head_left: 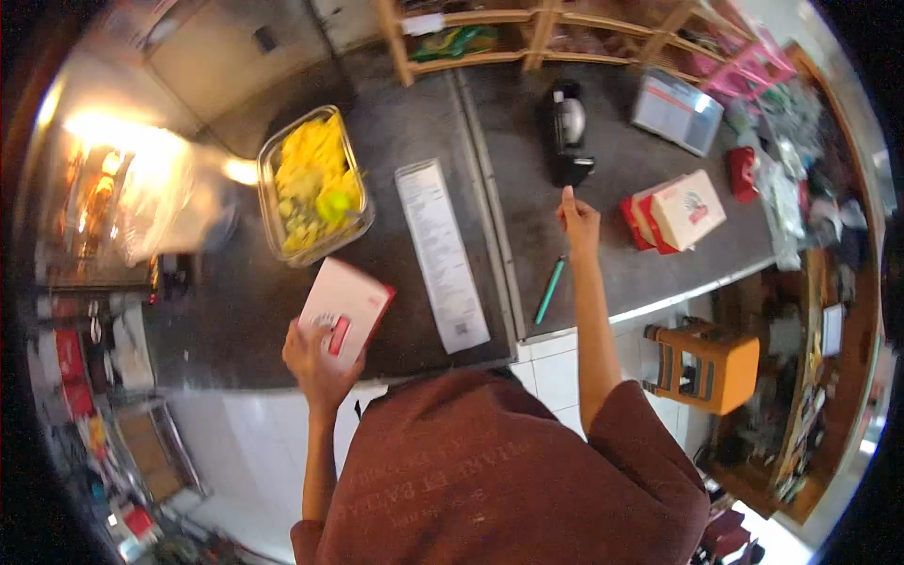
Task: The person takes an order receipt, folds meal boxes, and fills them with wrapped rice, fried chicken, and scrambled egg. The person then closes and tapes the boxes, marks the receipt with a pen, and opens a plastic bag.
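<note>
My left hand (320,365) is wrapped round the lower left side of a small white and red cardboard box (341,306), tilted above the front of the dark counter. A long printed receipt (441,254) lies flat to the right of that box. My right hand (580,226) is reached out over the right part of the counter, its fingers closed together; whatever they hold, if anything, is too small to make out. Just beyond its fingertips stands a black tape dispenser (569,137) with a pale roll. A green pen (550,290) lies left of my right forearm.
A clear container (266,202) of yellow pieces stands at the counter's left. More white and red boxes (683,209) sit on the right, near a grey-white box (677,111) and plastic bags (786,188). A wooden rack (471,19) lines the back. An orange stool (720,367) stands below.
</note>
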Motion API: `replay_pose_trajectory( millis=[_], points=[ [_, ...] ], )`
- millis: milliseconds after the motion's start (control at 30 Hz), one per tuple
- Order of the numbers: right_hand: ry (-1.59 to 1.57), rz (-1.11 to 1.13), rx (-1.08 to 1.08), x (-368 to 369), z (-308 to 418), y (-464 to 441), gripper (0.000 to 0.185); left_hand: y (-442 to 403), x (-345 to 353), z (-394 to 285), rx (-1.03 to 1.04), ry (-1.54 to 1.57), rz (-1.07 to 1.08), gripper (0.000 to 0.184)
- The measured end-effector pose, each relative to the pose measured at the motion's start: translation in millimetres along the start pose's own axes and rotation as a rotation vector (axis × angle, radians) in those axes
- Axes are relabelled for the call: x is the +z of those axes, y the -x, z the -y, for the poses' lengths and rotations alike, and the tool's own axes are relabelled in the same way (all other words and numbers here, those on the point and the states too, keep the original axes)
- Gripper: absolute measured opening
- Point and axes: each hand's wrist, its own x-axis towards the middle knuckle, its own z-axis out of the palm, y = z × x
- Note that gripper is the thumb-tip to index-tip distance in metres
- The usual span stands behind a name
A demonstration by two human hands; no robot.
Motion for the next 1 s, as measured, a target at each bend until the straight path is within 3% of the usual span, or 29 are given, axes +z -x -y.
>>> replay_pose_trajectory(
  millis=[67, 133, 200, 267, 400, 500, 600, 667, 733, 767, 867, 1000],
  points=[
    [-0.19, 0.41, -0.023, 20.2, 31.2, 47.0, 0.032, 3.1, -6.9, -21.1, -0.015, -0.065, -0.072, 0.055],
    [-0.189, 0.721, 0.078, 45.9, 68.8, 109.0, 0.033, 2.2, -11.5, -41.1, -0.038, -0.065, -0.114, 0.056],
    [0.005, 1.037, 0.112, 56.9, 104.0, 159.0, 0.037, 0.7, -16.5, -64.5, -0.034, -0.109, -0.155, 0.057],
    [0.075, 1.19, 0.126, 65.0, 93.7, 186.9, 0.039, 4.6, -17.5, -82.6, -0.032, -0.097, -0.218, 0.056],
    [0.155, 1.109, 0.038, 54.3, 55.5, 202.8, 0.041, 24.1, -22.5, -118.3, -0.019, -0.079, -0.278, 0.055],
    [0.071, 1.207, 0.066, 3.7, 45.2, 204.3, 0.038, 55.6, -14.9, -145.3, -0.028, 0.011, -0.271, 0.056],
    [0.027, 1.15, -0.001, -51.3, 19.9, 209.4, 0.034, 79.2, 2.0, -185.3, -0.005, 0.172, -0.261, 0.06],
    [0.135, 1.018, -0.038, -97.9, 25.7, 221.7, 0.032, 101.8, 11.9, -220.3, -0.021, 0.301, -0.213, 0.059],
    [0.424, 0.876, -0.322, -140.5, 25.7, 226.7, 0.034, 118.4, 21.0, -251.5, -0.018, 0.432, -0.169, 0.056],
    [0.457, 0.781, -0.342, -160.9, 24.3, 230.5, 0.038, 124.2, 25.1, -267.0, -0.023, 0.569, -0.119, 0.053],
    [0.643, 0.505, -0.701, -214.9, 20.0, 230.2, 0.038, 124.9, 28.0, -308.2, 0.073, 0.784, -0.021, 0.051],
    [0.761, 0.344, -0.522, -300.3, 34.5, 210.2, 0.045, 117.2, 43.1, -368.6, 0.114, 0.941, 0.163, 0.056]
  ],
)
